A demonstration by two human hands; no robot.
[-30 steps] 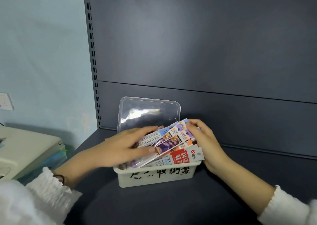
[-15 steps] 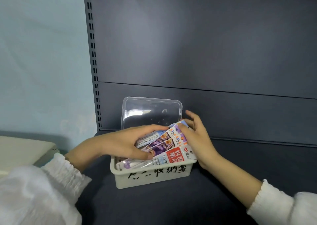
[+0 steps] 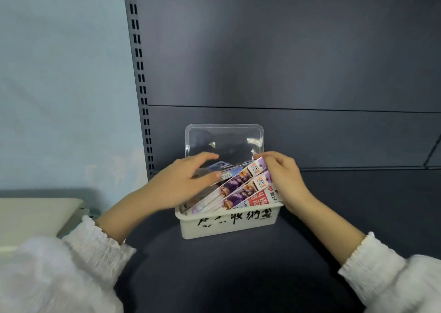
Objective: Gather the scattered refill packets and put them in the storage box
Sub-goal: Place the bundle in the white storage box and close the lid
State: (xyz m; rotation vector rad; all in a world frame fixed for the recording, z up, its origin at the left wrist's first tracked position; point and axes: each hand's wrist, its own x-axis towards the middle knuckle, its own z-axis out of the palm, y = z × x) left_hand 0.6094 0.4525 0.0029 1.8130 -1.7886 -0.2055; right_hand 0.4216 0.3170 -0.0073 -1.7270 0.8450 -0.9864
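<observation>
The dark grey back panel (image 3: 286, 50) fills most of your view, with a pale blue wall (image 3: 59, 74) to its left and a slotted upright (image 3: 139, 74) between the 2. Below, the dark shelf (image 3: 226, 277) carries everything. A beige unit (image 3: 35, 214) sits at the far left edge; what it is, I cannot tell. Centre stage, the white storage box (image 3: 229, 224) stands on the shelf, black handwriting across its front wall, and a clear lid (image 3: 224, 140) stands upright just behind it. The refill packets (image 3: 241, 191) lie in the box, fanned and tilted, their upper ends poking above the right rim. Your left hand (image 3: 188, 181) lies on the stack, fingers stretched out and apart, pressing down. Your right hand (image 3: 284, 181) is at the box's right side, fingers curled over the packets' raised ends, clamped on them.
</observation>
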